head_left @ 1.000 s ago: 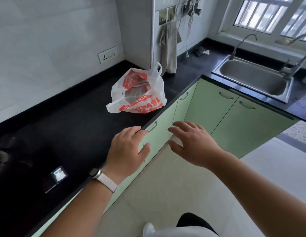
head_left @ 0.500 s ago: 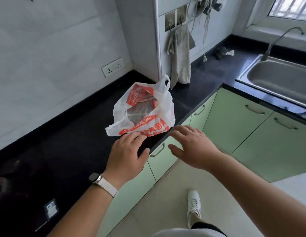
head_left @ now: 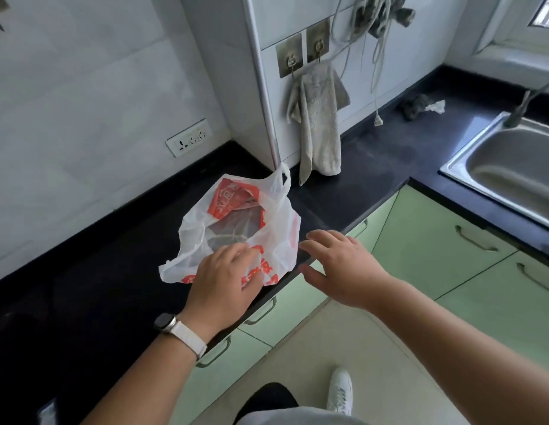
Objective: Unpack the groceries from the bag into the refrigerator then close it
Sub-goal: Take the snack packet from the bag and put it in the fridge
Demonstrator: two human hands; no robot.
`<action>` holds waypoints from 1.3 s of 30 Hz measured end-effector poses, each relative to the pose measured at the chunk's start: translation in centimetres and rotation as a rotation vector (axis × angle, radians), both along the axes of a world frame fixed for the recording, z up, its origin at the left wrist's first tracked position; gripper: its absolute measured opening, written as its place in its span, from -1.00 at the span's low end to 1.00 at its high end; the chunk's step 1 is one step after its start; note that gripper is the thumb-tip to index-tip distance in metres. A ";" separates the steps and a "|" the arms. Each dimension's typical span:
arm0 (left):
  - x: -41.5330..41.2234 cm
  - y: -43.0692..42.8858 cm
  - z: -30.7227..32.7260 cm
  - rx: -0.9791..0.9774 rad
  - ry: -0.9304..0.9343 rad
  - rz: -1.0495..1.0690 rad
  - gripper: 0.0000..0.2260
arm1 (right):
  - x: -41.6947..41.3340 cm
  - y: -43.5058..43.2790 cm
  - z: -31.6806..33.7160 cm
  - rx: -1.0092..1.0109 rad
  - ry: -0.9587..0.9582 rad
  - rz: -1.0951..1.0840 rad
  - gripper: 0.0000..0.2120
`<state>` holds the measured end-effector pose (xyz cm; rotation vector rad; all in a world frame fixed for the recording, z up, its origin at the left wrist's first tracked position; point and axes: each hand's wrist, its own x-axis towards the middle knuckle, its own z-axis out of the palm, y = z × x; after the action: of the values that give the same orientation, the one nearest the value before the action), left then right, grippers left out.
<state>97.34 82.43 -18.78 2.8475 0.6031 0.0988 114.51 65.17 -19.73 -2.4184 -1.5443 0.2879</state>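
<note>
Both hands have reached the bag (head_left: pixel 236 222): the left hand (head_left: pixel 224 280) now rests loose fingers on its near edge, and the right hand (head_left: pixel 343 265) hovers just beside it, fingers spread. Unpacking can start.

A home kitchen: a black tabletop (head_left: pixel 359 191) over pale green cabinets (head_left: pixel 426 240), a steel sink (head_left: pixel 512 167), and what looks like a dishcloth (head_left: pixel 319 124) on wall hooks.

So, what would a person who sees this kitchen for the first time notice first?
Most likely the white plastic bag with red print, bright against the black countertop near its front edge. Next, the hands: the left hand lies over the bag's near side, and the right hand hovers right of it. A steel sink sits at far right.
</note>
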 end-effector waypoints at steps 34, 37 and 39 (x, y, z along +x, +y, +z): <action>13.0 16.2 -13.2 -0.589 0.266 0.245 -0.72 | 6.1 17.8 -9.5 -0.349 0.056 0.030 -0.41; 14.2 16.0 -13.2 -0.745 0.221 0.328 -0.92 | 6.6 17.8 -10.9 -0.387 0.097 0.010 -0.36; 15.0 15.9 -13.2 -0.845 0.194 0.396 -0.94 | 6.9 17.9 -11.6 -0.399 0.119 0.000 -0.34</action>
<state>112.32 98.33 -32.01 1.9119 0.9609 -0.3001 121.39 83.03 -31.37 -2.6308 -1.5543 0.7923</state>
